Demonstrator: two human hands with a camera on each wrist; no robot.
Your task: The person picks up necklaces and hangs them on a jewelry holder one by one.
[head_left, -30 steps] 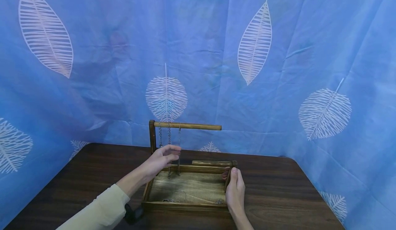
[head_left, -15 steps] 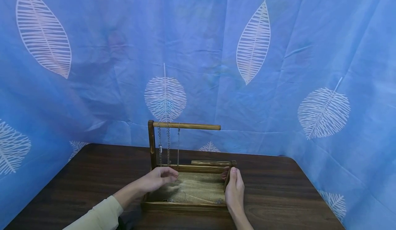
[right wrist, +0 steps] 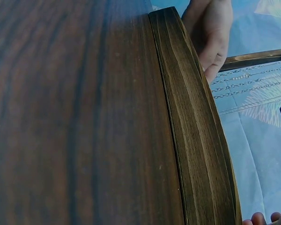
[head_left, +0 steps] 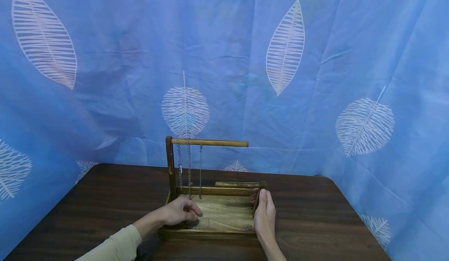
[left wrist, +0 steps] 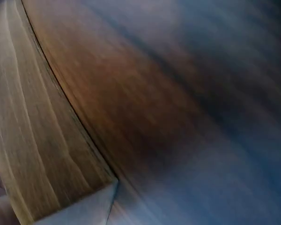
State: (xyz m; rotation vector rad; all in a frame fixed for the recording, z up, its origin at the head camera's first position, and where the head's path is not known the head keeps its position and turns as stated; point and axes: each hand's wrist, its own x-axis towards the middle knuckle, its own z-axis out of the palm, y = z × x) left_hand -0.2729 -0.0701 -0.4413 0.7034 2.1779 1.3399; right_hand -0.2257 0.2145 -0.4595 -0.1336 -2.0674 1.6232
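A wooden jewelry stand, with a shallow tray (head_left: 210,233) as its base, sits on the table. Its upper bar (head_left: 217,143) carries silvery necklaces (head_left: 190,167), hanging on the left half. My left hand (head_left: 179,211) is low over the tray's left front part, fingers loosely bent, nothing visible in them. Below its fingertips a thin chain (head_left: 207,222) lies on the tray floor. My right hand (head_left: 265,214) grips the short right post, thumb in front and fingers behind. In the right wrist view, the left hand (right wrist: 210,42) shows over the tray's front wall (right wrist: 192,117).
A lower, shorter bar (head_left: 238,184) extends left from the right post. A small silvery piece of jewelry (head_left: 247,228) lies in the tray's front right corner. The dark wooden table (head_left: 315,214) backs onto a blue curtain (head_left: 228,58) with white leaf prints.
My left hand has come down from beside the hanging necklaces to low over the tray floor. The necklaces hang free of it. My right hand keeps its grip on the right post.
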